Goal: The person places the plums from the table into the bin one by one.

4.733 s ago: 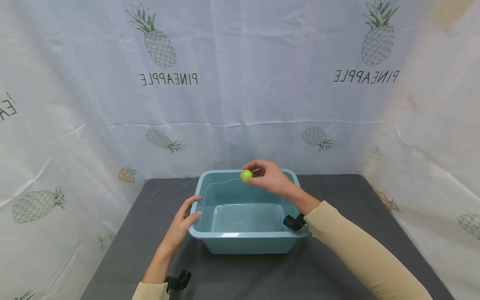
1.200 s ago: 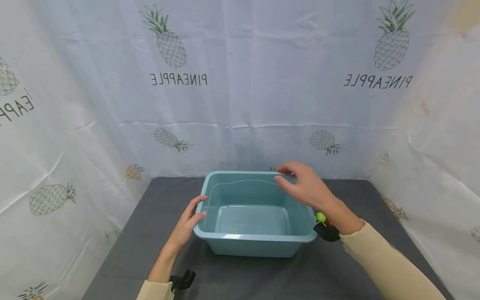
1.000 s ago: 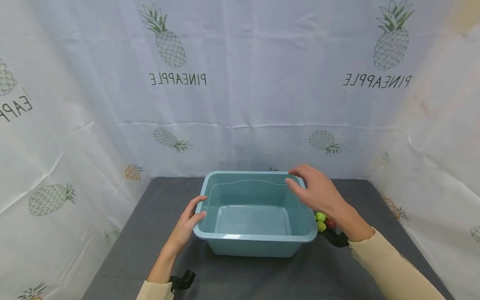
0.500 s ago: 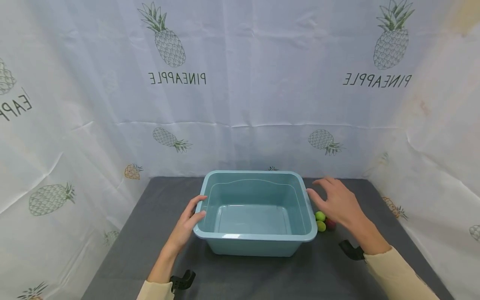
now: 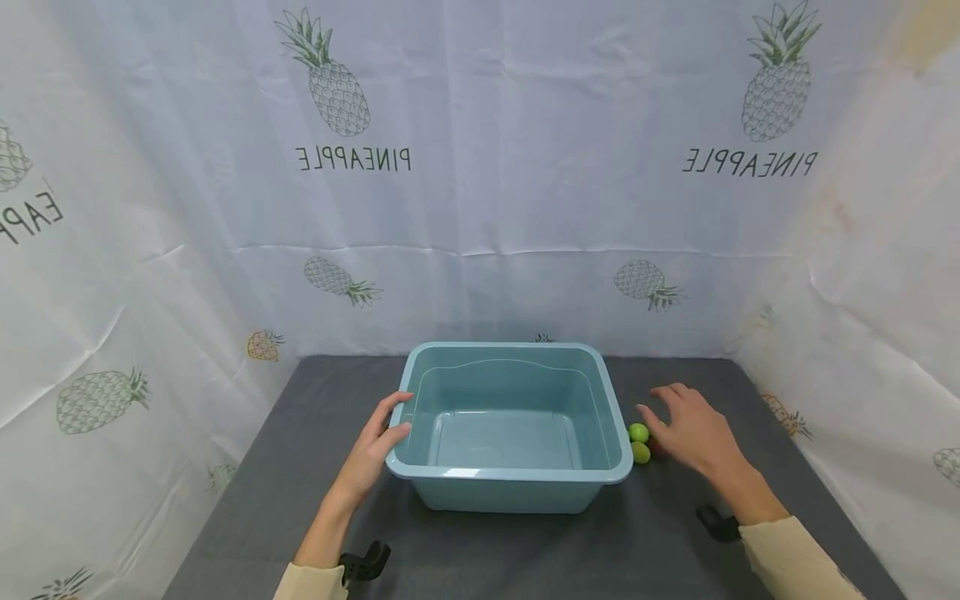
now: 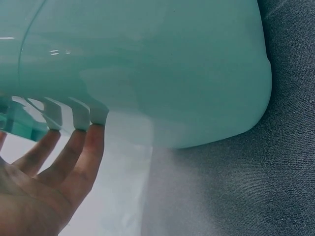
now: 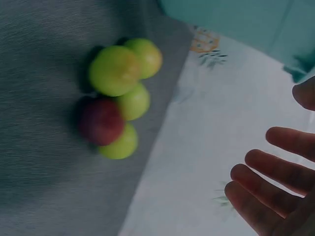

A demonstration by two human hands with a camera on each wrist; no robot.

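A light blue plastic basin (image 5: pixel 510 492) stands upright on the dark cloth. My left hand (image 5: pixel 371 446) holds its left rim, thumb tip over the edge; in the left wrist view, fingertips (image 6: pixel 93 132) meet the outer wall beneath the lip. My right hand (image 5: pixel 693 429) hovers right of the basin, fingers spread and slightly bent, nothing in them. Below it lie small round green fruits (image 5: pixel 640 452) and a dark red one (image 5: pixel 657 448), partly hidden by the hand. The right wrist view shows several green fruits (image 7: pixel 114 71) clustered with the red fruit (image 7: pixel 102 121).
The dark grey cloth (image 5: pixel 315 475) covers the table. White pineapple-print curtains (image 5: pixel 525 208) hang behind and along both sides. Close beside the basin's right wall lies the fruit cluster. A black wrist camera (image 5: pixel 718 523) sits on my right wrist.
Earlier my right hand held a green ball-shaped fruit over the basin's back; that hand is now without it, having moved right and down to the fruit cluster. The left hand stays on the rim.
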